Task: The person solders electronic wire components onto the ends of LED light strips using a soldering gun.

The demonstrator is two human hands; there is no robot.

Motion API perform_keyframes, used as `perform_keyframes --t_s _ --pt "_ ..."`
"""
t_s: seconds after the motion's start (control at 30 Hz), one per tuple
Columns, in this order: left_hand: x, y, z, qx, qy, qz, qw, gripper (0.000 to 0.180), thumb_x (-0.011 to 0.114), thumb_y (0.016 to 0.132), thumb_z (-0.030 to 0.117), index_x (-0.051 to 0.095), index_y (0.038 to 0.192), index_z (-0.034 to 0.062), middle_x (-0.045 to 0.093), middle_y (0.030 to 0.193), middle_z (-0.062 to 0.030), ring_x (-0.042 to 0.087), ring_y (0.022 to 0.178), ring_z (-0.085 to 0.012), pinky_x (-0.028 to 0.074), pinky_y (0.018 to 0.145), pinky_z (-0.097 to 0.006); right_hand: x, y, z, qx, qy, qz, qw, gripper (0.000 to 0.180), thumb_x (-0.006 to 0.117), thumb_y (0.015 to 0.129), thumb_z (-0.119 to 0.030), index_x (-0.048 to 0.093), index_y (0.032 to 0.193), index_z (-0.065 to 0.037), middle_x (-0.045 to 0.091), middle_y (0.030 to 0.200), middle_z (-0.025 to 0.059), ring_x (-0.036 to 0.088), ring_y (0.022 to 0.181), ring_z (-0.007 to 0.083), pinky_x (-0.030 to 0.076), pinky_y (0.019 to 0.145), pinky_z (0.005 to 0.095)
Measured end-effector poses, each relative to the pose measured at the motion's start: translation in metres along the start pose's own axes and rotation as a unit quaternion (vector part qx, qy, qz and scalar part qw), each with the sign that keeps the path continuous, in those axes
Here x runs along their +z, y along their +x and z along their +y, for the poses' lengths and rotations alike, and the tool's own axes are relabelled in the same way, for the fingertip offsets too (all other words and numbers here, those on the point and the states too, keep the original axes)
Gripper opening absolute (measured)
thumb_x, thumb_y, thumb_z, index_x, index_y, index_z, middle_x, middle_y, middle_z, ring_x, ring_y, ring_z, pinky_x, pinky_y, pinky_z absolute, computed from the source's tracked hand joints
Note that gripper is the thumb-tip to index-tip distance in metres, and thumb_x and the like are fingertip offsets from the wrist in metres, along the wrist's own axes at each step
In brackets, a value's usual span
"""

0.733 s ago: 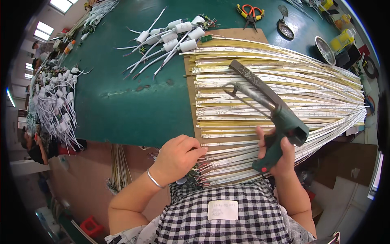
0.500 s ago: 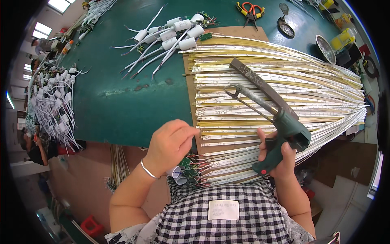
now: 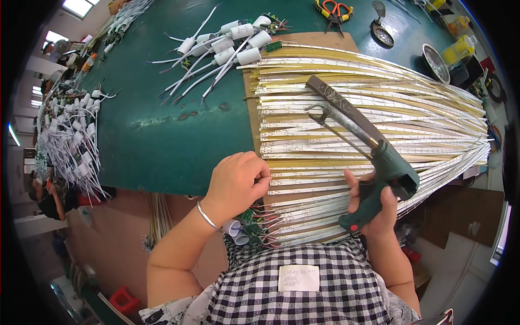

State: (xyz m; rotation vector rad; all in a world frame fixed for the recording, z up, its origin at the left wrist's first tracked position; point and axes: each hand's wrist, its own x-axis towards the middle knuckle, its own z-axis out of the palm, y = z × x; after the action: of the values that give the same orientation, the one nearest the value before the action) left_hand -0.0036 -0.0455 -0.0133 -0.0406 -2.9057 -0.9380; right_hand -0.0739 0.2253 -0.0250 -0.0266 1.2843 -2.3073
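One view only, head-worn fisheye, looking steeply down and forward over the person's own chest onto a green table (image 3: 162, 124). Close range: checked shirt (image 3: 292, 287) fills the lower edge, forearms enter from below, left hand (image 3: 235, 181) and right hand (image 3: 374, 203) sit near centre. Fan of light strips (image 3: 368, 108) spreads centre to right. Table's far end curves toward the top rim; dark corners ring the picture. No second view to overlap with.
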Motion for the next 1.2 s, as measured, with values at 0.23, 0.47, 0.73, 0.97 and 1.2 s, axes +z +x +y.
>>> perform_keyframes --t_s 0.23,0.47,0.73,0.97,1.2 --pt "-0.003 0.003 -0.014 0.251 0.171 0.094 0.948 0.017 0.067 0.061 0.006 0.058 0.075 0.0091 0.054 0.073 -0.0008 0.053 0.064 -0.018 0.042 0.058 -0.032 0.008 0.004 -0.008 -0.055 0.027 -0.006 0.998 0.051 0.056 0.083 -0.038 0.045 0.106 0.006 0.06 0.079 0.0194 0.06 0.051 0.021 0.029 0.109 0.0439" --pt "-0.016 0.002 -0.018 0.304 0.173 0.013 0.937 0.021 0.063 0.065 0.006 0.063 0.086 0.0088 0.055 0.077 -0.0004 0.054 0.069 -0.0163 0.044 0.066 -0.032 0.005 0.006 0.003 -0.019 0.005 -0.011 1.0 0.051 0.057 0.082 -0.039 0.046 0.104 0.007 0.06 0.078 0.0182 0.06 0.052 0.0206 0.028 0.11 0.0441" --pt "-0.012 -0.011 -0.027 0.22 0.01 0.023 0.975 0.03 0.067 0.066 0.002 0.065 0.096 0.0084 0.058 0.081 -0.0027 0.056 0.071 -0.0207 0.045 0.065 -0.034 0.007 0.003 0.004 -0.013 -0.005 -0.014 1.0 0.053 0.059 0.082 -0.038 0.046 0.107 0.007 0.06 0.079 0.0184 0.061 0.054 0.0213 0.028 0.11 0.0435" --pt "-0.012 -0.015 -0.003 0.173 -0.021 0.057 0.983 0.028 0.07 0.066 0.004 0.066 0.094 0.008 0.059 0.084 -0.0042 0.057 0.075 -0.0227 0.046 0.064 -0.034 0.01 0.002 0.002 0.0 -0.019 -0.013 1.0 0.051 0.059 0.082 -0.036 0.046 0.108 0.005 0.061 0.082 0.0198 0.062 0.055 0.0219 0.034 0.106 0.0422" --pt "-0.006 0.016 0.012 0.223 0.066 0.036 0.972 0.026 0.071 0.066 0.005 0.065 0.09 0.0107 0.059 0.082 -0.0013 0.055 0.073 -0.0211 0.043 0.064 -0.034 0.014 0.001 -0.027 -0.09 -0.022 0.013 0.996 0.05 0.054 0.084 -0.042 0.047 0.103 0.004 0.06 0.077 0.0197 0.06 0.053 0.0209 0.027 0.11 0.0431"
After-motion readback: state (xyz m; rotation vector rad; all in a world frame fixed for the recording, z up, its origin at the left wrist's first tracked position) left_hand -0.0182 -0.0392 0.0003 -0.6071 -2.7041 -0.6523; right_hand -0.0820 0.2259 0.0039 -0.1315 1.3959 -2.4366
